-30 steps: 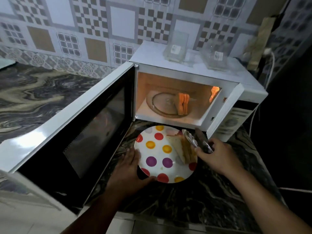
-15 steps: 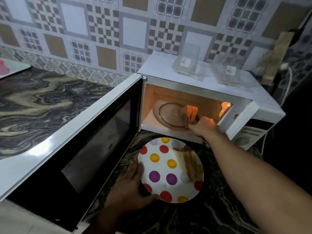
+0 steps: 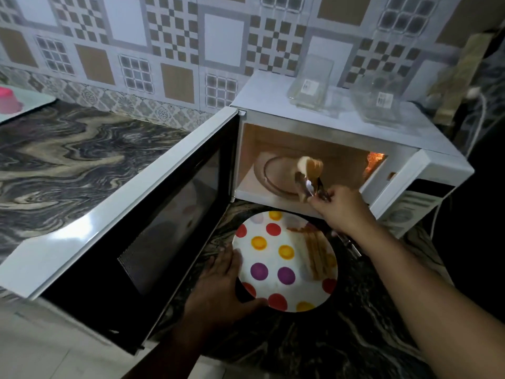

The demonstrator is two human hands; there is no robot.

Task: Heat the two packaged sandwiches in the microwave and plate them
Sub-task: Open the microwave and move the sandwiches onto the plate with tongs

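The white microwave (image 3: 341, 132) stands open and lit, its glass turntable (image 3: 276, 173) bare. My right hand (image 3: 341, 209) grips metal tongs (image 3: 311, 187) at the cavity's mouth. The tongs pinch a sandwich (image 3: 310, 166) lifted just above the turntable. In front of the microwave lies a white polka-dot plate (image 3: 270, 258) with another sandwich (image 3: 317, 255) on its right side. My left hand (image 3: 221, 285) holds the plate's near-left rim, thumb under the edge.
The microwave door (image 3: 131, 228) swings far out to the left of the plate. Two clear plastic sandwich packages (image 3: 311, 83) (image 3: 379, 99) sit on top of the microwave. A white cable (image 3: 475, 127) runs down at the right. A pink cup (image 3: 8, 101) stands far left on the marble counter (image 3: 68, 160).
My right hand left the plate with the tongs, reached into the microwave and clamped the second sandwich, which is now raised off the turntable. My left hand stayed on the plate.
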